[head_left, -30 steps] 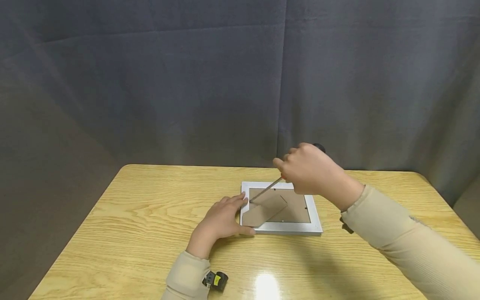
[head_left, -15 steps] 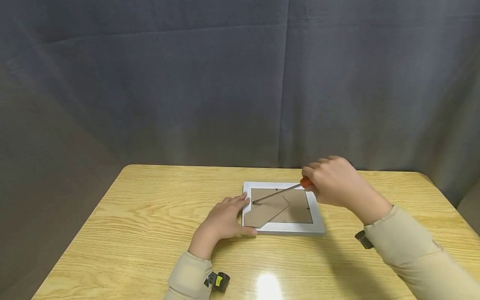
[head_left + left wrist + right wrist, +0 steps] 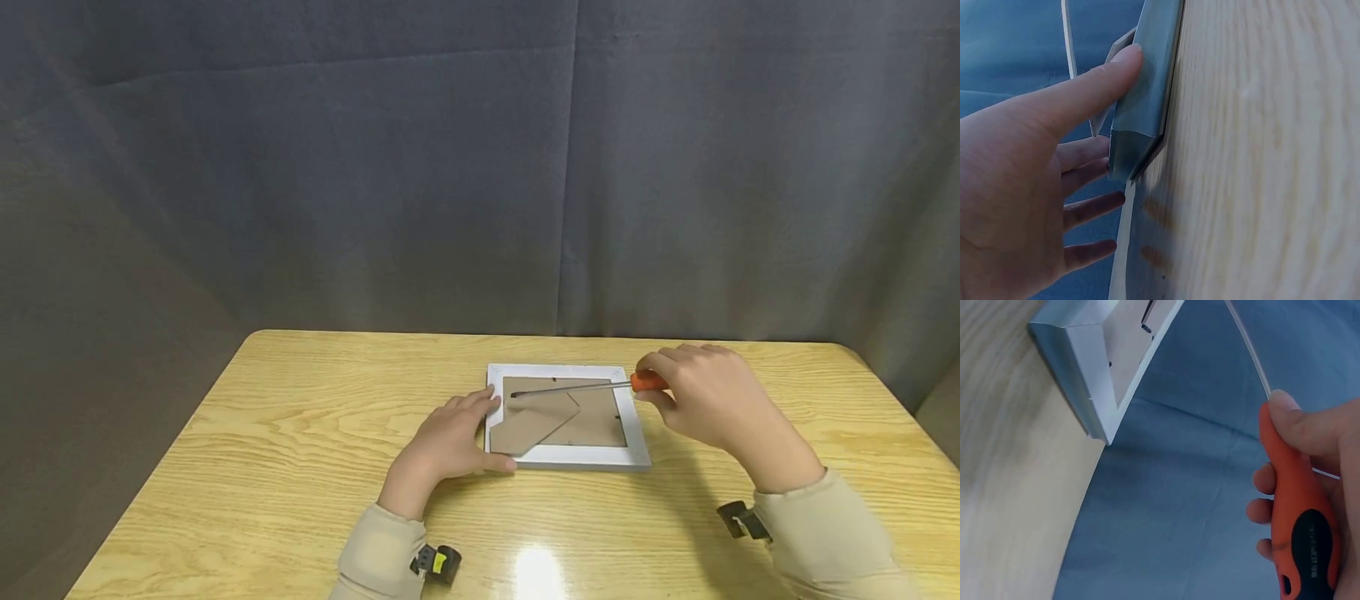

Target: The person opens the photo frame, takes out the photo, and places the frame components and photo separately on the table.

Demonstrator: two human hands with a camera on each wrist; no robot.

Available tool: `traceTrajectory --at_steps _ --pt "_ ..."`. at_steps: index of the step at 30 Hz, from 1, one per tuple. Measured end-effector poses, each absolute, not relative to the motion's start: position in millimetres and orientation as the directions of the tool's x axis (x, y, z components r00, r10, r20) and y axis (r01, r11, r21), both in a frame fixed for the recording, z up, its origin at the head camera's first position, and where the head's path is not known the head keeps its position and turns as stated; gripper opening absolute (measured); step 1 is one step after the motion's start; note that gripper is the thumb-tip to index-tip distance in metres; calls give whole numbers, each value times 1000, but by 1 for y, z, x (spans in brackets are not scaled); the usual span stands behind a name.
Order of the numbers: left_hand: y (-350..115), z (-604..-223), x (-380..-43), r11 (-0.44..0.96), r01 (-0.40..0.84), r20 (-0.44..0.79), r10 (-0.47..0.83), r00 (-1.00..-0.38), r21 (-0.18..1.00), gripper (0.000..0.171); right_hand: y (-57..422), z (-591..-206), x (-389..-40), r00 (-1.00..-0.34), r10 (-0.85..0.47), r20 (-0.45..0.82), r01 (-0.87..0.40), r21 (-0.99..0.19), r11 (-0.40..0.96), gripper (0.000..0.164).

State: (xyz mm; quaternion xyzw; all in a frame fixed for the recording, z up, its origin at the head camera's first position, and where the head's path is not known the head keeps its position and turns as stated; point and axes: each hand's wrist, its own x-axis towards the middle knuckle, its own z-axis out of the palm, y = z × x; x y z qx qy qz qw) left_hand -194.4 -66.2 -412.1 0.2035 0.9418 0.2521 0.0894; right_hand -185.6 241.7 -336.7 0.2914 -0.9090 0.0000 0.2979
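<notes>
A white picture frame (image 3: 573, 455) lies face down on the table, its brown backing board (image 3: 600, 425) and folded stand flap (image 3: 522, 427) upward. My left hand (image 3: 448, 439) rests at its left end, thumb on the near edge and fingertips along the left side. In the left wrist view the thumb (image 3: 1094, 90) lies on the frame's edge and the other fingers are spread. My right hand (image 3: 708, 396) grips a screwdriver by its orange-and-black handle (image 3: 1294, 506). The shaft (image 3: 573, 387) reaches left across the backing, nearly level; whether the tip touches the board I cannot tell.
The wood-grain table (image 3: 300, 433) runs out on both sides of the frame. A dark grey curtain (image 3: 420, 183) hangs behind its back edge. Small dark tabs (image 3: 617, 417) show at the backing's edges. Cameras are strapped at both wrists.
My right hand has moved right and down, tilting the screwdriver from steep to nearly level. The tip has shifted slightly right. My left hand stays against the frame.
</notes>
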Motion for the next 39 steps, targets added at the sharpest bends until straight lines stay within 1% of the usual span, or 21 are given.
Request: traceTrajectory --at_steps 6,12,21,24,27,30,35,39 --pt "-68 -412 -194 797 336 -66 423 -904 502 92 257 -345 -174 -709 -431 558 -456 104 884 22" --pt "-68 -411 -195 797 343 -72 432 -899 497 93 277 -347 -161 -784 -321 531 -367 22 930 22" --pt "-68 -410 -196 797 349 -63 433 -899 493 93 310 -337 -150 -866 -148 479 -210 -80 974 26" --pt "-67 -410 -195 794 349 -63 434 -899 498 94 322 -335 -145 -877 -97 470 -156 -90 984 27" --pt "-67 -410 -194 794 345 -61 430 -901 500 94 333 -333 -142 -890 -51 454 -109 -103 989 31" --pt "-66 -410 -193 799 343 -58 424 -904 493 94 338 -331 -140 -891 -18 454 -80 -118 990 33" --pt "-63 -404 -189 828 339 -58 405 -912 446 93 343 -330 -138 -883 3 469 -65 -130 989 32" --pt "-57 -398 -185 863 330 -62 380 -923 383 93 345 -331 -137 -890 16 456 -55 -142 988 33"
